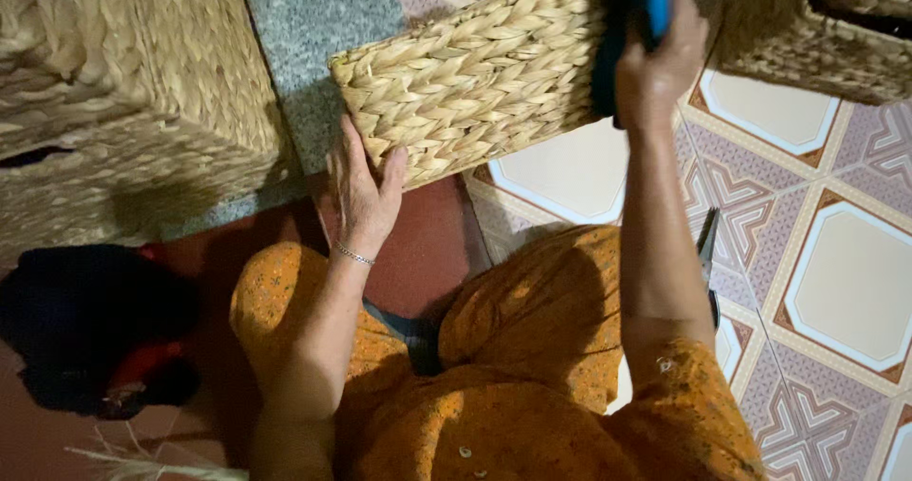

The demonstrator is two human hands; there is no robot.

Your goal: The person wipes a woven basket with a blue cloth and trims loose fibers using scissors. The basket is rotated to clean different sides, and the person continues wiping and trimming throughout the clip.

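A rectangular woven straw basket [475, 77] is held up above my lap, one woven side facing me. My left hand [366, 187] grips its lower left corner, fingers wrapped over the edge. My right hand [655, 63] is at the basket's right end, closed on a blue tool [636, 6] that rests against the weave. My orange patterned clothing fills the lower part of the view.
More woven straw baskets stand at the left [123, 92] and top right [817, 35]. A dark bundle of cloth [85, 329] lies at lower left. Scissors [708, 253] lie on the patterned tile floor [836, 282] beside my right arm. A grey stone strip [304, 44] runs behind.
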